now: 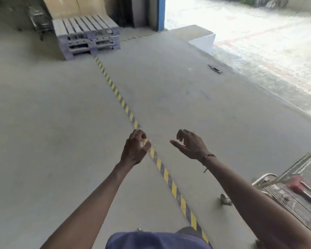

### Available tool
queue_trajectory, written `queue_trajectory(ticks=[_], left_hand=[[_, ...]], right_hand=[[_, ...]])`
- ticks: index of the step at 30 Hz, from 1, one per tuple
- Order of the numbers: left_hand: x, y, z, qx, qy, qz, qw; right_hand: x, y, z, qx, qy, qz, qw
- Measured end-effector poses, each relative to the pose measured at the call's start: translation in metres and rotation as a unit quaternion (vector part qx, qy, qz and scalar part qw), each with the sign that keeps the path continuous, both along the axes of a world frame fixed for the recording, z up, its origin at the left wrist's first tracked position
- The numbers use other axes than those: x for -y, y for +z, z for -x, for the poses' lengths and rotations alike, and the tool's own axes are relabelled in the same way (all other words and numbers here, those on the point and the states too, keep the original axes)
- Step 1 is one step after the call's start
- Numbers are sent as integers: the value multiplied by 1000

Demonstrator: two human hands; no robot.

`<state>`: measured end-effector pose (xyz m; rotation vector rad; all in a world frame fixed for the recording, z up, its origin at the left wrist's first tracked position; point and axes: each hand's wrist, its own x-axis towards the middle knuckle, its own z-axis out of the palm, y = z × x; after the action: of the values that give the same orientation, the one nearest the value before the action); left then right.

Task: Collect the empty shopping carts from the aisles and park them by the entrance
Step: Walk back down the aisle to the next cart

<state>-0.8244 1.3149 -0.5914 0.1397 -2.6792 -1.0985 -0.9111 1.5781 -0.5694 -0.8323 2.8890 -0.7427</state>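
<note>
Left hand & right hand mid-frame, fingers loosely curled, holding nothing; silver wire shopping cart w/ red handle lower right.

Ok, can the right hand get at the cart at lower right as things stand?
Probably yes: the right hand is empty, held out over bare floor, and the cart sits beside that forearm, nothing between; it must draw back.

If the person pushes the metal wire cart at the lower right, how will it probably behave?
The metal wire cart would probably roll easily: a wheel shows under it and the grey concrete floor looks smooth. Its wire frame looks rigid, so it should not flex. Neither hand touches it now.
</note>
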Motion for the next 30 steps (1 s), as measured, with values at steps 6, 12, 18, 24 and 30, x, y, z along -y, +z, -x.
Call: queue_trajectory(ticks=[6,12,18,24,30], left_hand=[[148,-3,-71,-18,166,-11,986],[273,-16,-161,-20,334,-13,942],[387,-25,-246,-4,475,0,880],[490,-13,-304,10,592,11,806],[555,8,-368,-4,687,12,726]], right_hand=[[184,3,12,-4,165,-3,986],[380,-7,-2,-5,315,-9,949],[578,-21,-39,3,453,-10,891],[753,-6,-82,24,569,3,822],[897,15,-156,47,671,0,740]])
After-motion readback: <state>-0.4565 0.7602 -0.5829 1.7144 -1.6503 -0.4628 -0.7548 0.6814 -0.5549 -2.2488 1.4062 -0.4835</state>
